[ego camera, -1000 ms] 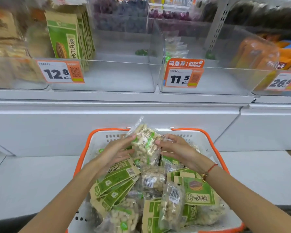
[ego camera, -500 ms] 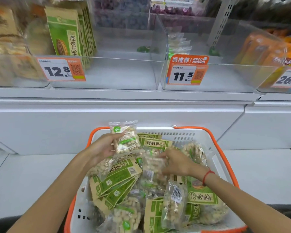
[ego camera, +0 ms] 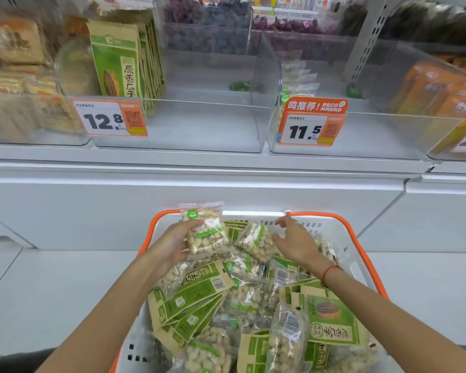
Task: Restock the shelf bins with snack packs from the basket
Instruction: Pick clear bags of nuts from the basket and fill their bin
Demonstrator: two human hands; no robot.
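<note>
A white basket with an orange rim [ego camera: 345, 219] sits low in front of me, piled with clear peanut packs and green seed packs [ego camera: 197, 292]. My left hand [ego camera: 172, 243] grips one clear peanut pack [ego camera: 207, 232] upright above the pile's far left. My right hand [ego camera: 296, 240] reaches over the far side of the basket, fingers spread, touching a second clear peanut pack [ego camera: 256, 238] that lies tilted on the pile. Above, the clear bin [ego camera: 199, 127] tagged 12.8 holds green seed packs [ego camera: 119, 60] at its left side. The bin [ego camera: 374, 135] tagged 11.5 holds a few peanut packs at its back left.
A white cabinet front [ego camera: 226, 189] stands between basket and shelf. Orange packs [ego camera: 436, 87] fill the bin at right, tan packs [ego camera: 16, 76] the bin at left. An upper shelf row holds dark purple packs [ego camera: 213, 12]. A clear divider [ego camera: 267, 74] separates the two middle bins.
My left hand keeps hold of its peanut pack, now a little higher. My right hand has lifted off the middle of the pile and moved toward the far side onto another peanut pack.
</note>
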